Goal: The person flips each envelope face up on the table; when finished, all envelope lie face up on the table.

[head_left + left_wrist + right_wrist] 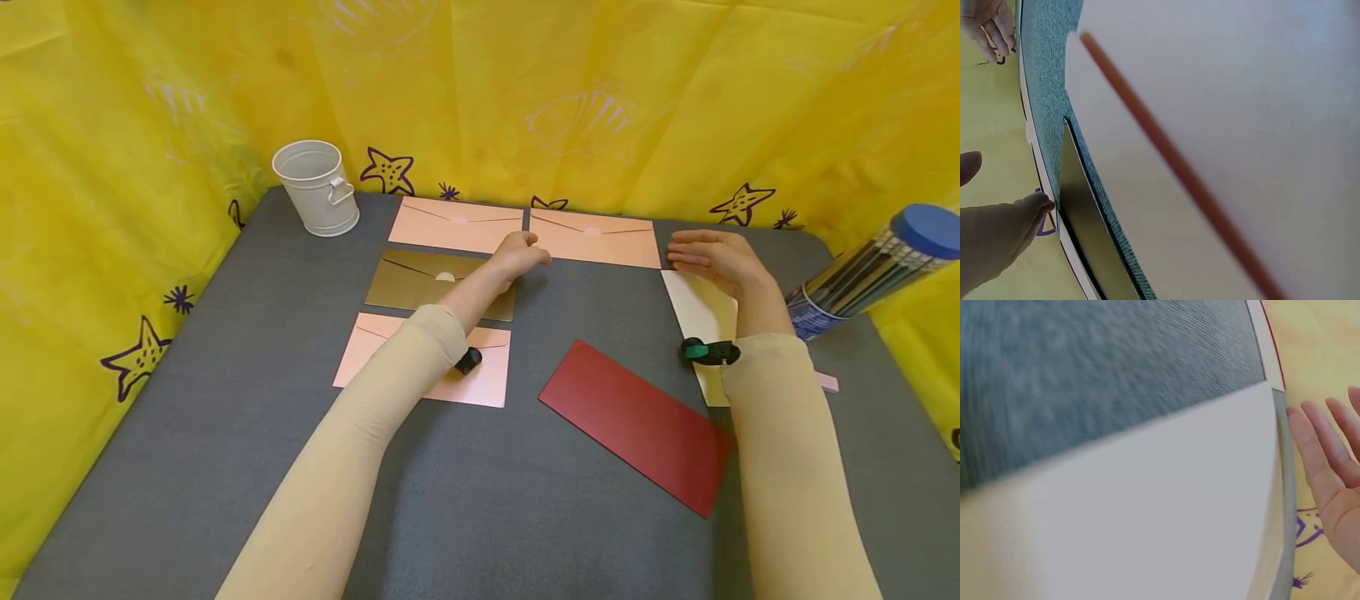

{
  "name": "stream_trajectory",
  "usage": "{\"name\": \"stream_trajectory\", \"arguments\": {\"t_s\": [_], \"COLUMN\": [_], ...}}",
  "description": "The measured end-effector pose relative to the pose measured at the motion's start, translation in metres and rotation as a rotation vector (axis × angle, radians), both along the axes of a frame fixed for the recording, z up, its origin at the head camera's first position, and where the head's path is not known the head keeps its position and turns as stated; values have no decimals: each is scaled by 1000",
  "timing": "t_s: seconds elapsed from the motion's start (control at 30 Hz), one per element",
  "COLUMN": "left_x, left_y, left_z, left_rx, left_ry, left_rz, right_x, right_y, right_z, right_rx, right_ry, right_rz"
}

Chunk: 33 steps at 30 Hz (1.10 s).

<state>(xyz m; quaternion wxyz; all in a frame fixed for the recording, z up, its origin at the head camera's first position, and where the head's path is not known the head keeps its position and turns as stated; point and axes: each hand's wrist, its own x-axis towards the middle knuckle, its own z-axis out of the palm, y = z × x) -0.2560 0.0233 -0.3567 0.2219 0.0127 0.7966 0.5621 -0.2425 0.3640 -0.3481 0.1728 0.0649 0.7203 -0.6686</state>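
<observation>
My left hand (517, 257) hovers near the gap between two peach envelopes, one at the back left (438, 229) and one at the back right (615, 248). Its fingers are loosely bent with nothing between them. Below that wrist lie a gold envelope (401, 287) and a pink envelope (487, 386), both partly covered by the arm. Over the far end of a cream envelope (693, 312) my right hand (716, 257) is held with fingers extended, holding nothing; the right arm hides part of that envelope. A red envelope (637, 421) lies slanted between the arms.
A white metal bucket (315, 187) stands at the back left. On the right, a tub of pencils (862, 275) with a blue lid stands beside my right wrist. A small pale pink piece (827, 382) pokes out past the right sleeve. Yellow cloth (480, 100) hangs behind the grey table (225, 375).
</observation>
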Motion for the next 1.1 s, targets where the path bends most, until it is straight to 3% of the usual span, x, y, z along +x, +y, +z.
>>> {"name": "stream_trajectory", "arguments": {"t_s": [0.13, 0.3, 0.5, 0.8, 1.1], "left_x": [3, 12, 26, 54, 80], "left_y": [3, 11, 28, 60, 86], "left_z": [-1, 3, 5, 5, 4], "left_rx": [14, 39, 107, 239, 389], "left_ry": [47, 113, 103, -38, -250], "left_rz": [37, 69, 33, -92, -160], "right_x": [4, 5, 11, 16, 17], "right_y": [6, 15, 24, 32, 35], "right_z": [6, 10, 13, 12, 11], "right_rx": [58, 278, 472, 659, 734], "right_ry": [9, 19, 25, -12, -105], "right_rz": [-2, 10, 56, 134, 176]}}
